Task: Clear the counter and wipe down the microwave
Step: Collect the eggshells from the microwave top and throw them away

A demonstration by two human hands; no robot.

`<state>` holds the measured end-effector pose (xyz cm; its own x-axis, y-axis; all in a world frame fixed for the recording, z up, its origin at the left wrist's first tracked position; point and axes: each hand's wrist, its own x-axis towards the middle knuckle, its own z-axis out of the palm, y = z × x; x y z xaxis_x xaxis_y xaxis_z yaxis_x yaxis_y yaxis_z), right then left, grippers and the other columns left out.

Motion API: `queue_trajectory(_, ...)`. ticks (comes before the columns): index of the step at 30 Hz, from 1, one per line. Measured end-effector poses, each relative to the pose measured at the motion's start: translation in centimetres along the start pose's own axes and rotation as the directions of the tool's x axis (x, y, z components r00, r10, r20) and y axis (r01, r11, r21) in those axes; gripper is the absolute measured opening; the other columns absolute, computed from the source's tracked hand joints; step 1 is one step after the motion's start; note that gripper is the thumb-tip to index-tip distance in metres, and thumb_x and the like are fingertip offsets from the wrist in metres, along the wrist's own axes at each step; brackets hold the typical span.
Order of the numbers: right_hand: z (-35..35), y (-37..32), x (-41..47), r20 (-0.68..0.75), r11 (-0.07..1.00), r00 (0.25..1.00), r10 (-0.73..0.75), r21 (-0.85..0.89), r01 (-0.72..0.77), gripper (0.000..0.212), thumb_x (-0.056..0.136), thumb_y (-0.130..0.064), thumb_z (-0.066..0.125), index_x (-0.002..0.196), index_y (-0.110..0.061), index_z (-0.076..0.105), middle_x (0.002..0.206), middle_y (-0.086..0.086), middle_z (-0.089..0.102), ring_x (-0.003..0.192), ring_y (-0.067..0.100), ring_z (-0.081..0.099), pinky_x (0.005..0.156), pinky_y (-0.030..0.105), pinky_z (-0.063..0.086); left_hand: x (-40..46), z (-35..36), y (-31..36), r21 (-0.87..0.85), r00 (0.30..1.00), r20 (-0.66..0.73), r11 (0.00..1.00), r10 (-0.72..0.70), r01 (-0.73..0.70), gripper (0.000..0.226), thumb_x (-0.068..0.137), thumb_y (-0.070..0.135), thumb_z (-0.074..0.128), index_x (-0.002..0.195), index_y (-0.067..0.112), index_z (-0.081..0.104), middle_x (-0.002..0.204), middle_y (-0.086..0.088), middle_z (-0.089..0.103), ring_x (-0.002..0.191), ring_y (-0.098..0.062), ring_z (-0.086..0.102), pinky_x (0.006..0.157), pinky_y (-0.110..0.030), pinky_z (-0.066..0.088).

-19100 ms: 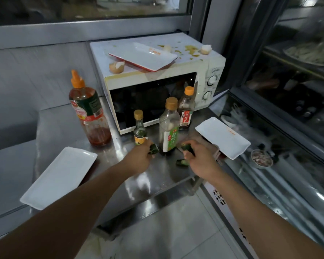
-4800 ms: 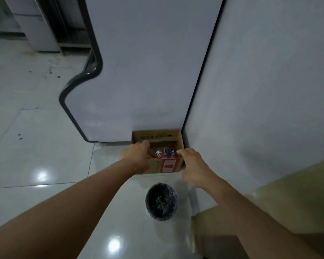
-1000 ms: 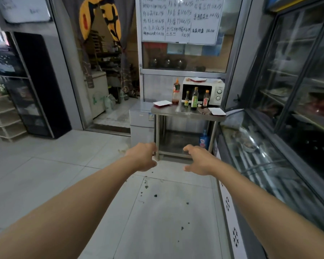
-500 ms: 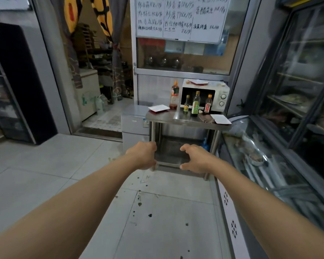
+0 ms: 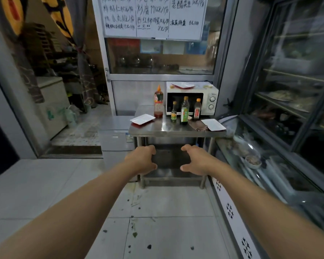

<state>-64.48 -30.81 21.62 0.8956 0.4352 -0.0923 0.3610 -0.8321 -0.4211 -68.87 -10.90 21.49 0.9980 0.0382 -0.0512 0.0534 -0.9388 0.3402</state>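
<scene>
Desk not cleared, microwave not wiped – both hands empty, well short of the desk.

Left hand (image 5: 141,159) and right hand (image 5: 196,159), centre frame, fingers loosely curled, holding nothing. On the desk (image 5: 168,127), centre-right: 4 bottles – tall sauce bottle (image 5: 158,102), small bottle (image 5: 174,111), green-label bottle (image 5: 184,111), red-label bottle (image 5: 197,109) – plus 2 white plates (image 5: 143,119) (image 5: 213,125) and a brown cloth (image 5: 198,125). Microwave (image 5: 192,98) behind them carries another plate (image 5: 182,85) and scraps on top. I'd say nearly all work remains.

counter (image 5: 176,130) nearer, hands (image 5: 169,160) now empty
</scene>
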Motion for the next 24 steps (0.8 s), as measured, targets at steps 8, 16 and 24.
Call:
queue_trajectory(8,-2.1,3.9,11.2,-0.034,1.0,0.999,0.021,0.007,-0.021,0.073,0.083,-0.03,0.068,0.144,-0.02,0.029,0.143,0.008,0.037,0.127,0.025,0.043,0.093,0.028,0.038,11.7,-0.5,-0.9,0.006,0.999,-0.008,0.999,0.041,-0.041,0.047,0.082,0.029,0.067,0.125,0.02,0.05,0.12,-0.003,0.057,0.105,-0.019,0.056,0.089,-0.035,0.05)
queue_trajectory(16,-5.3,8.4,24.1,-0.042,1.0,0.999,0.012,0.024,-0.011,0.072,0.084,-0.031,0.066,0.144,-0.02,0.028,0.145,0.009,0.035,0.129,0.026,0.041,0.095,0.033,0.039,25.2,-1.9,-0.5,0.001,0.999,-0.015,0.999,0.047,-0.047,0.041,0.085,0.027,0.066,0.122,0.02,0.05,0.12,-0.005,0.058,0.106,-0.02,0.056,0.089,-0.035,0.05)
queue_trajectory(24,-7.8,12.9,32.6,-0.05,0.998,0.998,0.05,0.032,-0.048,0.07,0.083,-0.03,0.067,0.143,-0.018,0.032,0.145,0.005,0.033,0.13,0.024,0.038,0.1,0.034,0.039,36.0,-1.6,-0.1,0.033,0.999,0.004,0.998,0.054,-0.054,0.05,0.084,0.03,0.066,0.129,0.02,0.047,0.131,-0.004,0.053,0.117,-0.022,0.052,0.097,-0.038,0.046)
